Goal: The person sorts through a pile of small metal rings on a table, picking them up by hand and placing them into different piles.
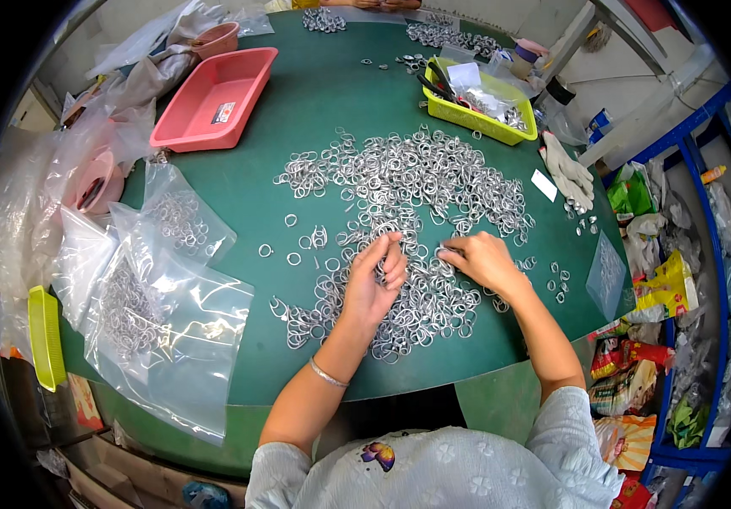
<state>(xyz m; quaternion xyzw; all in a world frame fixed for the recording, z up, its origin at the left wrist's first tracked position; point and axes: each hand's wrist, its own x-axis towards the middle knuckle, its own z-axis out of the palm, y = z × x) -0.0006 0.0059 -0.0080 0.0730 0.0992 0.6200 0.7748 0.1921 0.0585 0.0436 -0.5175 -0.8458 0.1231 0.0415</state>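
Fingers of your left hand (371, 282) were curled, your right hand's (486, 263) drawn together, any grip indiscernible | metal rings (459, 176) lay heaped mid-frame, likely for easy reach | clear bag (196, 356) sat lower left, apparently keeping its contents separate.

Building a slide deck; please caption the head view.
Left hand and right hand over piled silvery rings on a green table.

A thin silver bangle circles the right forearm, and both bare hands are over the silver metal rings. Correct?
The side is wrong: the head view shows the thin silver bangle on the left forearm. Both bare hands, left and right, are over the silver metal rings.
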